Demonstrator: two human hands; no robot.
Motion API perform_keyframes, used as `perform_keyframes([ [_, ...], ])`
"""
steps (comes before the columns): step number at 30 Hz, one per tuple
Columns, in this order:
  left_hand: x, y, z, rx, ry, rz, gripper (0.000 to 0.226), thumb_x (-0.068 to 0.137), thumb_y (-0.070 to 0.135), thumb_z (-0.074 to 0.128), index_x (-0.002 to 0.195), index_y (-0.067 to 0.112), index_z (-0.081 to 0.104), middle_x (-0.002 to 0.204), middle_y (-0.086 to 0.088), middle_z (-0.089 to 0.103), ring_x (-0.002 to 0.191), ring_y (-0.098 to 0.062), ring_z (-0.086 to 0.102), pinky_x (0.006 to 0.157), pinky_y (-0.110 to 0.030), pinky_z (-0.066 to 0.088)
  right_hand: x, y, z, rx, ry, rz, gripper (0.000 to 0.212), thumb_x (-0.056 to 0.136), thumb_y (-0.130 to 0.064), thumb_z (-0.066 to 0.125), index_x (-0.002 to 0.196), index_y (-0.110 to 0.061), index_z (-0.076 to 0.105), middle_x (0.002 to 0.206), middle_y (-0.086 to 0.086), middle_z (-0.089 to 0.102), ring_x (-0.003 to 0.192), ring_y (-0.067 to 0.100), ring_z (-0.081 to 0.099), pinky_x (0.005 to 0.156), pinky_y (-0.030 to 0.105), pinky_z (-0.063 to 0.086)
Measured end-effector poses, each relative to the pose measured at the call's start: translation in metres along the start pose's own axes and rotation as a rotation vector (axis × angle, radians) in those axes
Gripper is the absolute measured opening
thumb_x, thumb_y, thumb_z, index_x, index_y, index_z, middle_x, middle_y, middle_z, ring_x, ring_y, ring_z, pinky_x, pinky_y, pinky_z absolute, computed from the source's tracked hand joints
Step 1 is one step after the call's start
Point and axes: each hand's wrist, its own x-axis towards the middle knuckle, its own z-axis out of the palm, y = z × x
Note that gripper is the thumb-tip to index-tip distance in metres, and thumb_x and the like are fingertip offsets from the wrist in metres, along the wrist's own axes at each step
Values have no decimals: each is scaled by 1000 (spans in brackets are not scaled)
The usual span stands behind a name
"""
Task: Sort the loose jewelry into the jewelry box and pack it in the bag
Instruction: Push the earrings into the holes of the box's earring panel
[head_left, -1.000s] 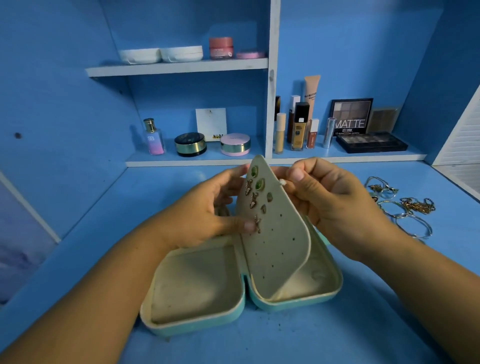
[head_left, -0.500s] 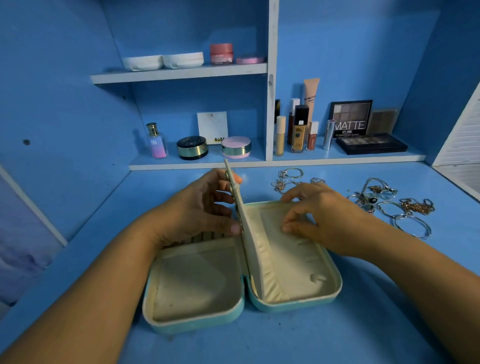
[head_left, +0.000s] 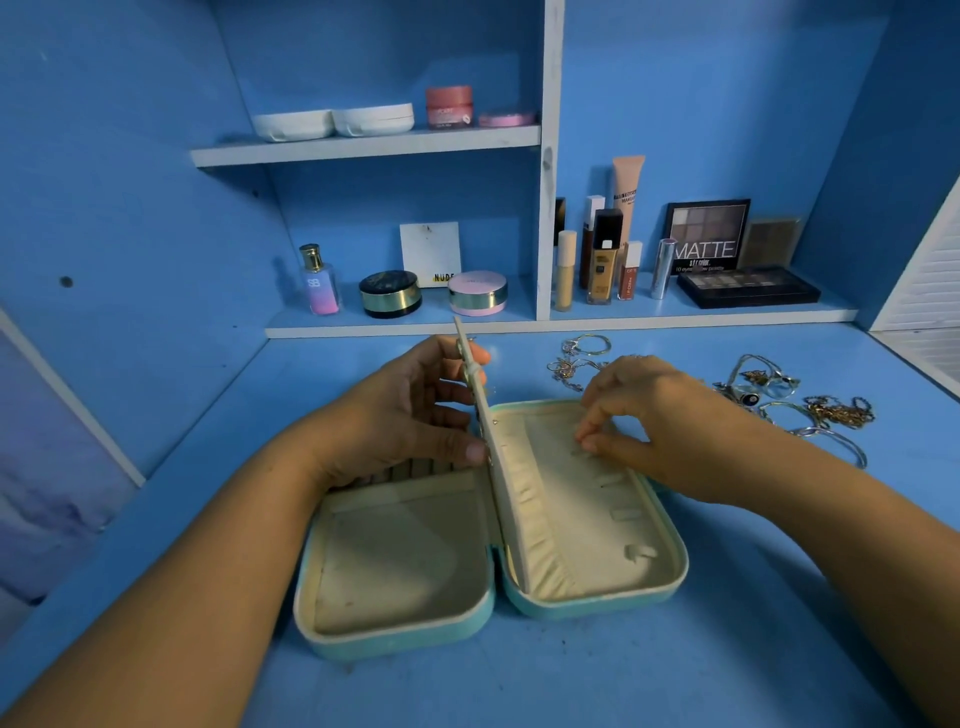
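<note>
**Head view:** An open teal jewelry box (head_left: 395, 639) is seen lying flat on the blue surface (head_left: 727, 654), both cream-lined halves exposed beneath the two hands. The hinged earring panel (head_left: 508, 499) is held on edge by the left hand (head_left: 410, 415), thumb pressed on its near face and fingers curled behind it. The right hand (head_left: 654, 415) is lowered into the half of the box directly under it, fingertips drawn together at the uppermost strap tab (head_left: 582, 453). Whether the tab itself or a small piece is pinched cannot be told. Loose jewelry (head_left: 753, 387), a mix of chains, rings and bangles, is spread on the surface just beyond and to the outer side of the right hand, outside the box. No bag is seen. Three risks are judged likely. Should the left hand's hold slacken, the panel could drop onto the right hand's fingers. A tug on the tab could shift the box, which is steadied only through the panel. The tangled chains could be dragged off together when one is lifted.
</note>
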Motion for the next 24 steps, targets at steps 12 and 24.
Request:
perform_keyframes([
  [12, 5, -7, -4, -22, -27, 36, 82, 46, 25, 98, 115, 40, 56, 118, -10, 54, 95, -7, 63, 80, -25, 54, 1, -8, 6, -48, 35, -74, 8, 86, -25, 67, 92, -22, 72, 107, -7, 52, 100, 9, 44, 86, 14, 31],
  [24, 9, -10, -8, -8, -10, 20, 107, 39, 39, 98, 127, 32, 38, 122, -16, 54, 98, -13, 65, 80, -28, 55, 0, -30, 9, 329, 218, 49, 10, 86, -18, 63, 81, -27, 61, 85, -12, 60, 81, -1, 54, 69, 8, 41],
])
